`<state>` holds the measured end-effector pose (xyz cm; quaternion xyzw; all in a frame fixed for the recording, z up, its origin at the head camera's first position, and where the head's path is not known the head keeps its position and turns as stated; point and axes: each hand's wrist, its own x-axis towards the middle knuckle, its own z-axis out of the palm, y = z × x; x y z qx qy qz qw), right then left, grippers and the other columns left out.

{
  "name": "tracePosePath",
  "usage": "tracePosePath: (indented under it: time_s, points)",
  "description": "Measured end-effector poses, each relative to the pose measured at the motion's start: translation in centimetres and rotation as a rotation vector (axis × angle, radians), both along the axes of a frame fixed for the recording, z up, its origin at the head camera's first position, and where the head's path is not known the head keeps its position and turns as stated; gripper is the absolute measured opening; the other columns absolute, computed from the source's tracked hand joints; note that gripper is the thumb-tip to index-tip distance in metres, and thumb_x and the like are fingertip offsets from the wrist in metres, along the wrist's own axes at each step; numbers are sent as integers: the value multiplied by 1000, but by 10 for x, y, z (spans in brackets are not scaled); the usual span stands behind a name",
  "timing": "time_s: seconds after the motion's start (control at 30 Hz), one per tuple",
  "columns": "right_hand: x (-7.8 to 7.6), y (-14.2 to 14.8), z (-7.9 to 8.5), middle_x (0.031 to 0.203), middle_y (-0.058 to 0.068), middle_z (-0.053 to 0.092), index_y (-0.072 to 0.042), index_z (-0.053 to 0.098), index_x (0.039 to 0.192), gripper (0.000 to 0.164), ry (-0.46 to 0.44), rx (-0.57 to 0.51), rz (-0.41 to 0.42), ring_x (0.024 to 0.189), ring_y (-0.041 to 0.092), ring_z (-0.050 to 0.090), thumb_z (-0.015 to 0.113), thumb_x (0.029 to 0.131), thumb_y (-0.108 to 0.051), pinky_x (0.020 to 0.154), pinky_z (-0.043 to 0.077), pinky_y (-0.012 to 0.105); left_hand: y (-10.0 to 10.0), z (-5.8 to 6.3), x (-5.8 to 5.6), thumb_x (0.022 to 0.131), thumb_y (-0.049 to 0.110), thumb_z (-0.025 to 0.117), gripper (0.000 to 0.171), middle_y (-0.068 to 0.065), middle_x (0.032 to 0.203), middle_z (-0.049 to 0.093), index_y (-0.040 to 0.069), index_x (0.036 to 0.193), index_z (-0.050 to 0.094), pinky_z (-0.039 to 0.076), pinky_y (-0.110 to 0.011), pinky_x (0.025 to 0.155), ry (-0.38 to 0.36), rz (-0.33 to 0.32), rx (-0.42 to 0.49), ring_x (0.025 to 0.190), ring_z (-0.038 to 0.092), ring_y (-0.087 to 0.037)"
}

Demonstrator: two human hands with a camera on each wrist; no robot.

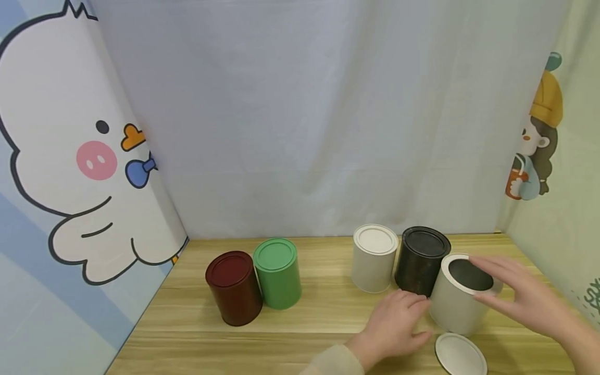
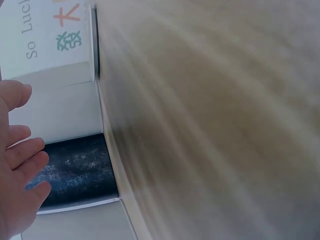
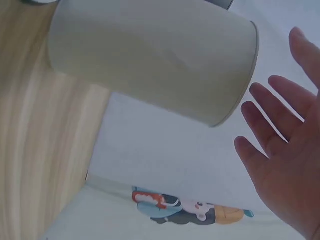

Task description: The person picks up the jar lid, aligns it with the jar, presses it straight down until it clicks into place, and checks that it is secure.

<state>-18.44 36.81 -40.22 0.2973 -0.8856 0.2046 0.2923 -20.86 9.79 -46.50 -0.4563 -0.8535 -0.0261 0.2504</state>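
Observation:
A large white canister (image 1: pixel 457 302) stands on the right of the table, its top off and its dark inside showing. My right hand (image 1: pixel 520 291) is at its rim on the right, fingers spread; in the right wrist view the fingers (image 3: pixel 270 120) are apart from the canister wall (image 3: pixel 155 60). A round white lid (image 1: pixel 461 355) lies on the table in front of the canister. My left hand (image 1: pixel 396 323) is left of the canister, fingers loosely extended and holding nothing. Beyond that hand stands a black lidded canister (image 1: pixel 422 260).
Left of the black canister is a smaller white lidded canister (image 1: pixel 374 258). Farther left, a green canister (image 1: pixel 278 276) and a dark red canister (image 1: pixel 234 289) stand side by side. A grey curtain (image 1: pixel 304 120) closes off the back of the wooden table (image 1: pixel 225 349).

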Motion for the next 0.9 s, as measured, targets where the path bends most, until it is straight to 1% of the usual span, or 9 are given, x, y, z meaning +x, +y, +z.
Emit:
tracePosePath:
  time_s: [0.1,0.2,0.3,0.4,0.5,0.57,0.67,0.77,0.9]
  points:
    - [9,10,-6,121,0,60,-11,62,134,85,3,19,-50,117,-9,39,93,55,-9,93,24,2,0,-2,1,87,51,68,55,9,129,62,19,131,63,34,-19,106,-12,-15,-8,119,54,-6]
    - [14,21,-14,125,-9,58,-9,63,133,86,20,13,-56,117,-12,38,94,53,-10,94,24,2,0,-4,3,87,52,67,55,8,131,61,18,130,63,35,-20,106,-18,-30,-14,120,54,-7]
    - [18,29,-23,133,-20,47,-4,61,133,89,45,6,-38,123,-14,35,94,51,-12,99,21,1,1,-5,5,88,54,67,55,7,132,61,19,130,63,36,-21,106,-25,-40,-23,121,54,-7]
    - [23,35,-32,143,-18,38,-1,54,140,98,60,7,-49,131,-13,27,95,54,-20,103,17,3,1,-5,7,87,56,66,56,7,132,60,19,129,63,37,-21,105,-33,-45,-31,121,54,-7]
    - [28,39,-41,149,-15,31,-1,47,146,108,57,-9,-72,132,-14,22,96,52,-21,104,14,3,0,-5,9,86,58,67,56,8,131,61,20,127,64,37,-21,104,-34,-51,-38,118,54,-6]
    - [30,41,-45,149,-17,30,0,45,147,112,52,-27,-73,131,-15,23,96,49,-18,103,15,2,0,-5,11,86,59,67,57,8,131,60,20,127,63,37,-21,104,-38,-55,-47,118,55,-6]
    - [32,46,-52,148,-24,27,2,44,147,114,50,-18,-64,129,-17,24,96,48,-24,102,15,1,0,-6,13,85,60,67,58,9,131,59,21,129,62,36,-20,105,-57,-59,-69,119,54,-6]
    - [34,50,-59,148,-26,24,2,43,148,117,38,-3,-54,129,-18,23,96,47,-26,103,13,1,0,-6,16,85,61,66,61,10,133,58,22,132,61,34,-20,106,-75,-57,-101,121,52,-6]
    - [36,55,-74,145,-31,23,-1,44,148,123,29,13,-48,128,-16,24,98,40,-23,99,13,0,0,-6,17,84,64,65,64,13,133,57,24,134,59,33,-19,106,-78,-60,-134,123,50,-4]
